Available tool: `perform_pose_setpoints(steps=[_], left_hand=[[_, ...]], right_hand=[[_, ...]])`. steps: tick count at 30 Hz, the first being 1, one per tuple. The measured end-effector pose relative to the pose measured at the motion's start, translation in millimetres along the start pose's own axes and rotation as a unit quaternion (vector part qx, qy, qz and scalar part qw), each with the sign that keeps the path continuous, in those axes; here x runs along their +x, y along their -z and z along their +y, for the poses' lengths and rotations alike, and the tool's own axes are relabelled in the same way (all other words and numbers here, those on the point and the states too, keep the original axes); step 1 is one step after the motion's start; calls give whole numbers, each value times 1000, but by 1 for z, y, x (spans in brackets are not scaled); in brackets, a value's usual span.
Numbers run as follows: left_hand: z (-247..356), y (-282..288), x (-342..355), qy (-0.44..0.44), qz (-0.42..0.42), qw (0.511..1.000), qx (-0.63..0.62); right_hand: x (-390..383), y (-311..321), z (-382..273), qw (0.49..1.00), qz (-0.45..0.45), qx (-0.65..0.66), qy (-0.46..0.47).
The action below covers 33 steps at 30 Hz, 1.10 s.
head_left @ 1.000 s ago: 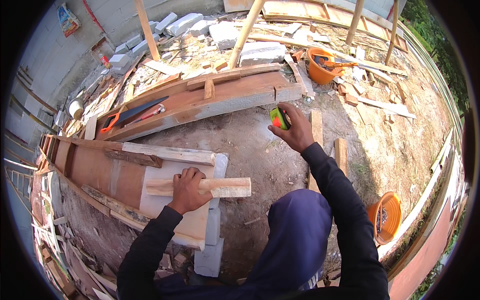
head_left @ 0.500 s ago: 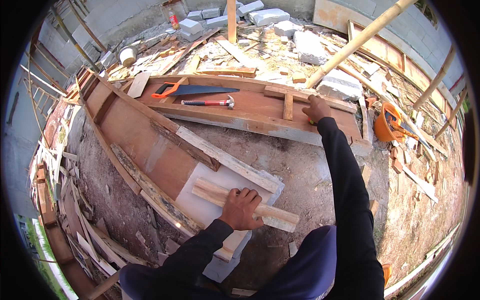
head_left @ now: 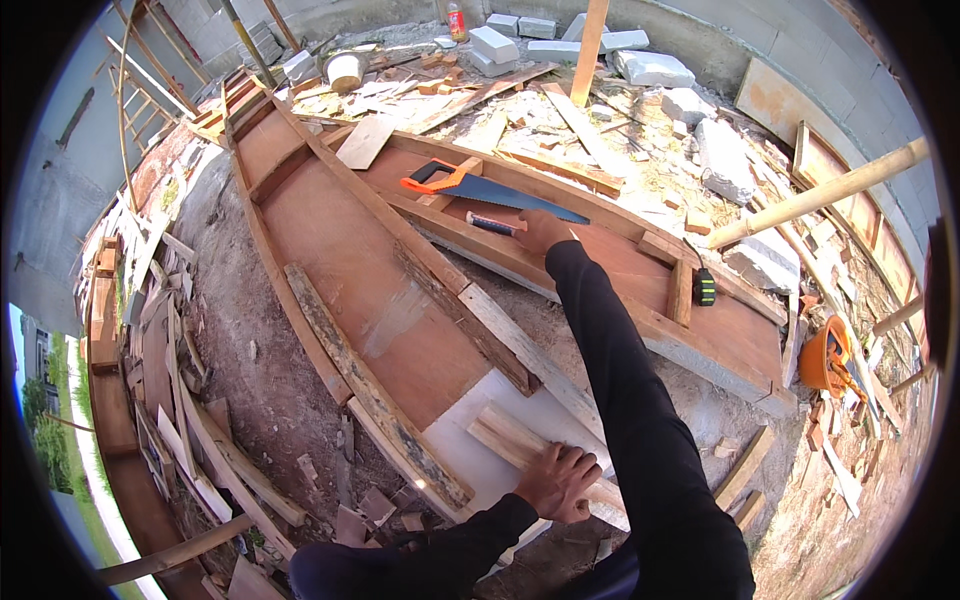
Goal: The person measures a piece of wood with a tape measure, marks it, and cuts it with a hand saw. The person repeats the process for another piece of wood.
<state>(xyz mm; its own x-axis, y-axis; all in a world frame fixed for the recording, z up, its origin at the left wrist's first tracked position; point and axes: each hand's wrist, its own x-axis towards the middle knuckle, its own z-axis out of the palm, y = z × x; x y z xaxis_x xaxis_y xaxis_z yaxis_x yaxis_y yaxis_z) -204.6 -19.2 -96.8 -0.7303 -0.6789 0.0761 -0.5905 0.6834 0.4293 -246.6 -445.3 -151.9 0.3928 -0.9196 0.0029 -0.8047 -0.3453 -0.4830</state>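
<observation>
Bare ground (head_left: 235, 285) flanks the panel (head_left: 320, 230), left fingers (head_left: 577, 468) grasping timber (head_left: 508, 433), right fingers (head_left: 529, 228) over hammer (head_left: 490, 223), grip unclear.

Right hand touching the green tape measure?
Apart. The head view shows a plain gap: the right hand is at the hammer, the tape measure well off to the right.

No text, numbers or signs legible — not on hammer (head_left: 490, 224), saw (head_left: 505, 193), tape measure (head_left: 704, 289), far bottle (head_left: 457, 23)

Bright sunlight pales the right-hand ground (head_left: 800, 515); straight edges bow outward.
</observation>
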Motion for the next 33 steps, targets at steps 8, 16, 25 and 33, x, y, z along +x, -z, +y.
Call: perform_pose_setpoints(steps=[8,16,25,33], left_hand=[[-8,-22,-14,12,26,1000,-12],[-12,-81,-21,-13,5,952,305],[5,-1,-3,32,-4,999,-38],[8,-2,-8,54,-36,998,-14]], right_hand=[[53,-30,-71,992,-78,-18,-101],[81,-34,-59,987,-97,-60,-117],[83,-5,-9,961,146,-176,158],[4,44,10,951,237,-177,84]])
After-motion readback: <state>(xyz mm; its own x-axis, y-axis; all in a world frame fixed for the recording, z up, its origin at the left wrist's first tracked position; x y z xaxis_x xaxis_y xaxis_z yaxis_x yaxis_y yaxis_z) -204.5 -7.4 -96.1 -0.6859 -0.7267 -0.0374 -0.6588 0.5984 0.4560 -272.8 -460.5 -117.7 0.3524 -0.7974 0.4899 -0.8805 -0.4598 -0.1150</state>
